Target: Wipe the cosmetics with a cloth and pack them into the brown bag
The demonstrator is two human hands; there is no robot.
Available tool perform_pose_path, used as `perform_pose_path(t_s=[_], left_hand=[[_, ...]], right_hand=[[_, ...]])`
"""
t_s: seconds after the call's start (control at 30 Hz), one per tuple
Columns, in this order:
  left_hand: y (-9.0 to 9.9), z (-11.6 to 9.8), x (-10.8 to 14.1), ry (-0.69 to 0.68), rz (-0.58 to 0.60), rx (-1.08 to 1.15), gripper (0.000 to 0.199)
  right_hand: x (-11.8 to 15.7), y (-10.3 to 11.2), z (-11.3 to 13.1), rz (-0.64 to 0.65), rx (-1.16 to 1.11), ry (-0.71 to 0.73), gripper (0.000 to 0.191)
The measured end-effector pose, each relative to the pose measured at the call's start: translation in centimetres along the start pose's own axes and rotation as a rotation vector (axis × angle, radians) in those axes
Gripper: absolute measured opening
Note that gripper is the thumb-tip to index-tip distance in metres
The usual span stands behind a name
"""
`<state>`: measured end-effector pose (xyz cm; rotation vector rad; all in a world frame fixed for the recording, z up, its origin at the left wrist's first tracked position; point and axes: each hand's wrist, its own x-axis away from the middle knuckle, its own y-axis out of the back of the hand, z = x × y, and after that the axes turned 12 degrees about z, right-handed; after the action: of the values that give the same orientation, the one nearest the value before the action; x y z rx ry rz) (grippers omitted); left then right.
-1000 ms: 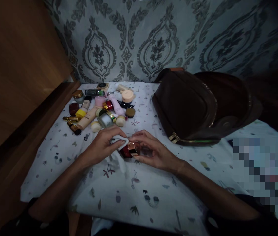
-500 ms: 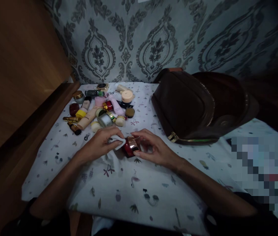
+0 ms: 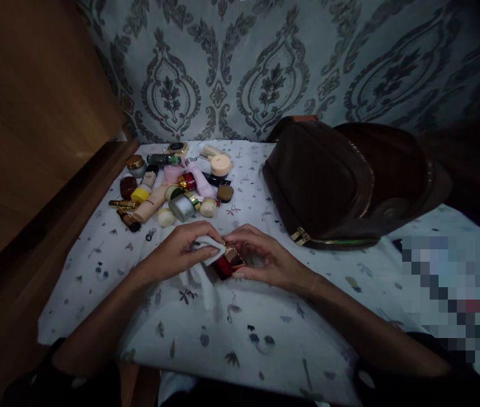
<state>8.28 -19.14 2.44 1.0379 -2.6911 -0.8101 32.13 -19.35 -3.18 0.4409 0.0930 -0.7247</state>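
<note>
My right hand point(image 3: 267, 254) grips a small dark red cosmetic jar point(image 3: 223, 268) by its shiny rose-gold lid point(image 3: 234, 257), thumb below and fingers above. The jar is tilted, its red base toward the left. Pinched in my left hand point(image 3: 184, 249) is a white cloth point(image 3: 210, 249), pressed against the upper left of the jar, with its loose end hanging over the printed sheet point(image 3: 206, 362). Part of the jar is hidden behind the cloth.
Beyond my left hand lie several cosmetics, among them a silver-lidded jar point(image 3: 182, 207), a beige tube point(image 3: 150, 204) and a pink tube point(image 3: 200, 180). A brown leather bag point(image 3: 316, 181) stands unzipped at the right. A wooden panel point(image 3: 31, 113) rises at the left.
The cloth has moved right, over more of the jar, and its loose end now hangs lower. The jar has turned slightly in my right hand.
</note>
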Motion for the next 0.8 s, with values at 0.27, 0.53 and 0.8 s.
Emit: perform_pose_path(t_s=[0.27, 0.53, 0.8], left_hand=[[0.1, 1.7, -0.3, 0.132, 0.030, -0.097, 0.017], [-0.1, 2.2, -0.3, 0.161, 0.056, -0.063, 0.019], [-0.6, 2.5, -0.6, 0.220, -0.045, 0.179, 0.022]], right_hand=[[-0.1, 0.7, 0.4, 0.091, -0.216, -0.049, 0.050], [-0.2, 0.8, 0.2, 0.081, -0.371, -0.162, 0.054], [-0.4, 0.5, -0.7, -0.086, -0.524, -0.140, 0.060]])
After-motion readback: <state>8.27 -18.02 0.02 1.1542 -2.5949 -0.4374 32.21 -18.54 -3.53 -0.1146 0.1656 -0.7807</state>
